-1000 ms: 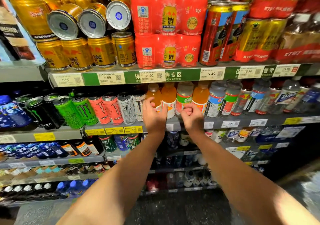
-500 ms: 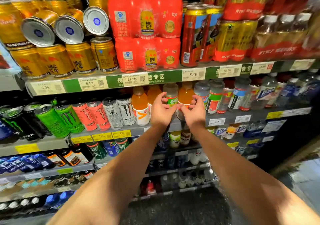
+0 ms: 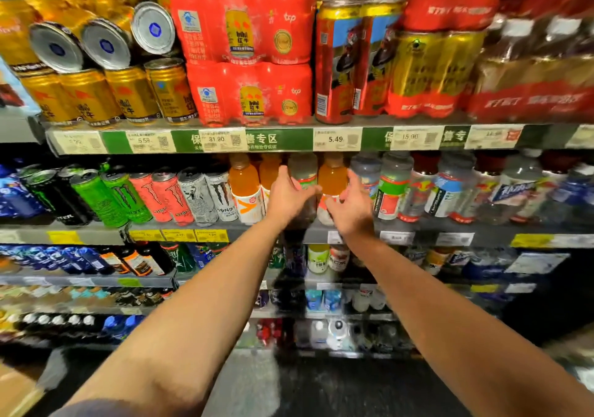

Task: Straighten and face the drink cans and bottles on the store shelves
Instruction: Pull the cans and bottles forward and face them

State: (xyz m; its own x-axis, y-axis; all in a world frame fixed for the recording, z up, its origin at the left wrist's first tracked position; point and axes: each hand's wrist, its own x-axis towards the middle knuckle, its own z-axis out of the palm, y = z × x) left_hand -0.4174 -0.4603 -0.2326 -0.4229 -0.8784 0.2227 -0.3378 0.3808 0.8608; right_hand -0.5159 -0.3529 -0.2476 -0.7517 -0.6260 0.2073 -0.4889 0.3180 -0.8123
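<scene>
We reach both arms to the second shelf (image 3: pixel 418 228) from the top, where bottles stand in a row under the green price strip (image 3: pixel 276 140). Our left hand (image 3: pixel 289 196) curls around a pale bottle with a green and red label (image 3: pixel 303 172), thumb up on its left side near the shoulder and the other fingers wrapped across its front, so it grips that bottle. Our right hand (image 3: pixel 352 206) sits just to the right of it, at the lower part of an orange drink bottle (image 3: pixel 332 175); its fingers are spread and only loosely bent against the bottle's label, and we cannot tell whether they truly clasp it or merely touch it. The two bottles stand side by side, upright, between our two thumbs. Left of our left fingers stand two more orange bottles (image 3: pixel 246 185), and beyond them a line of tall energy cans (image 3: pixel 167 191) in white, pink, green and black. Right of our right fingers come clear bottles with red, green and blue labels (image 3: pixel 393 188), blurred further along. Above our fingers, on the top shelf, sit red multipacks (image 3: pixel 244 50), gold cans (image 3: pixel 128 95) with some lying on their sides, and tall red cans (image 3: pixel 336 60).
</scene>
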